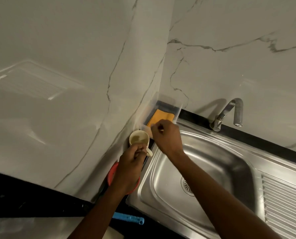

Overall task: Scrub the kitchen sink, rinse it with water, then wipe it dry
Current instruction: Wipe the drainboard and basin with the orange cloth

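Head view: a cream mug (139,139) is gripped at its handle by the left hand (129,167), on the bench strip left of the sink (212,163). The right hand (167,136), fingers curled and seemingly pinching something small, hovers just before an orange sponge (158,117) in a clear tray (177,110); its long axis runs away toward the wall, the right hand being nearer

Left hand (129,167) clenched; right hand (167,136) loosely fisted.
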The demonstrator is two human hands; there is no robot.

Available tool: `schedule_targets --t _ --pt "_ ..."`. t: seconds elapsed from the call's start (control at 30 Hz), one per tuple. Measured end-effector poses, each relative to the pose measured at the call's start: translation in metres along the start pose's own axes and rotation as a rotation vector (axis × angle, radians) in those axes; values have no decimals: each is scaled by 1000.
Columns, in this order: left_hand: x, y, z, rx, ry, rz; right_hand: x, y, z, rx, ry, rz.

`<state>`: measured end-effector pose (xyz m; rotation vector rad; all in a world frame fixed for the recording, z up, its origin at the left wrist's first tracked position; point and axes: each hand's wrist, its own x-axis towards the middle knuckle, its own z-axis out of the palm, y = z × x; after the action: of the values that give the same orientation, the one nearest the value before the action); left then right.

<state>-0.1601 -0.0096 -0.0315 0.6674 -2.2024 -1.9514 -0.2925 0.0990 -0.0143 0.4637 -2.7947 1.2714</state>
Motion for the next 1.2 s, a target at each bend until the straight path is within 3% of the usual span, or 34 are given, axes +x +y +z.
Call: schedule_targets --t 0.23,0.57,0.73,0.93,1.07,1.2 --pt "7 6 9 -100 -26 -58 103 29 28 372 -119 585" --pt "6 -2 2 28 -115 -52 141 48 61 -8 -141 818" --pt "7 -5 -3 51 -116 -55 143 43 66 56 -139 823" --pt "8 -2 -3 47 -128 -35 147 28 58 216 -14 810" --pt "7 3 4 -52 -142 -29 146 12 36 177 5 677" --pt "6 12 18 -160 -157 -13 132 2 -1 543 77 704"
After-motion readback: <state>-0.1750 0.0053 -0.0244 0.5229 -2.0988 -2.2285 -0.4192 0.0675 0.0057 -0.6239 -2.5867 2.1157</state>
